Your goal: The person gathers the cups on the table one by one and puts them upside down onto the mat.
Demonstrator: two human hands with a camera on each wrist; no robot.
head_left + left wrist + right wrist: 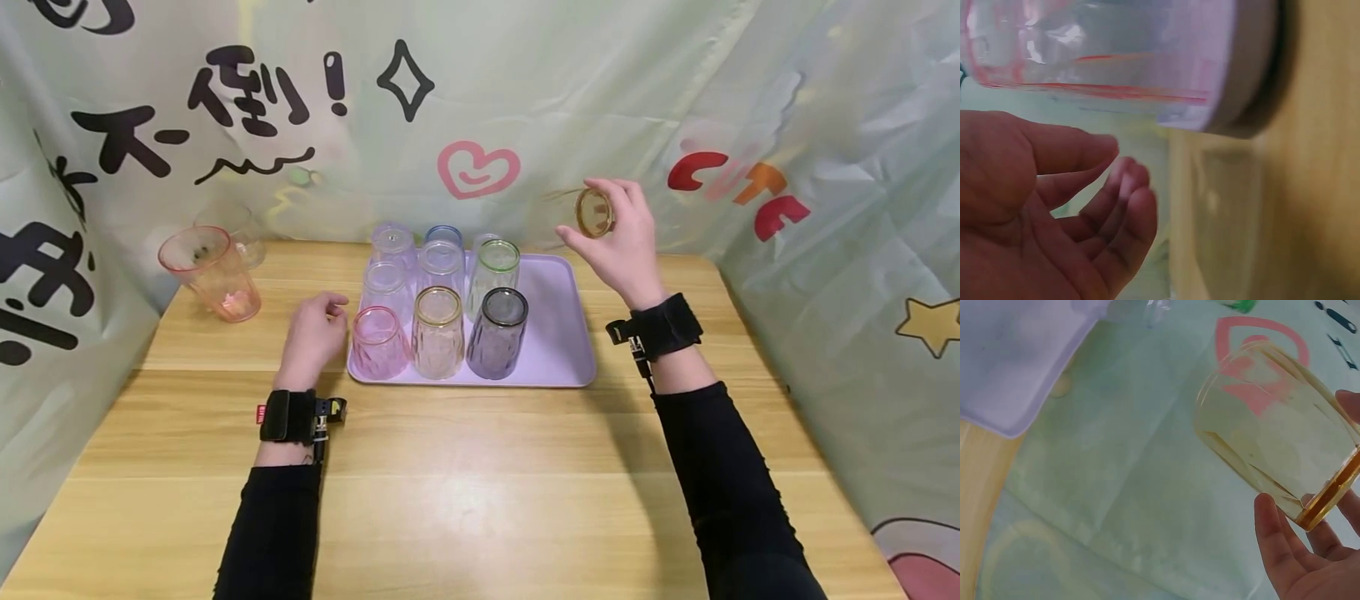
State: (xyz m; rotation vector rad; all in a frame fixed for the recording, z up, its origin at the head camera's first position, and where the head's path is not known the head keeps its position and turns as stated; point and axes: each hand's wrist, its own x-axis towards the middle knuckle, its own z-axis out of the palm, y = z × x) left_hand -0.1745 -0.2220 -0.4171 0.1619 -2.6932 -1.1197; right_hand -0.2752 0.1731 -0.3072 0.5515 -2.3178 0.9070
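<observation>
My right hand (622, 242) holds an amber drinking glass (594, 213) in the air, above the tray's back right corner. In the right wrist view, its fingers grip the thick amber end of that glass (1272, 425), which is tilted. My left hand (313, 333) hovers by the tray's left edge with loosely bent fingers and nothing between them. Just right of it stands a pink glass (378, 346). The left wrist view shows the left hand (1079, 206) below this glass (1104, 44), its thumb and fingertips apart from it.
On the lilac tray (558, 333) stand several glasses in rows, among them a yellow-ringed glass (438, 337), a dark grey one (498, 337) and a green-ringed one (495, 271). A larger orange-pink glass (213, 275) and a clear one (243, 237) stand back left. A printed curtain (562, 83) hangs behind.
</observation>
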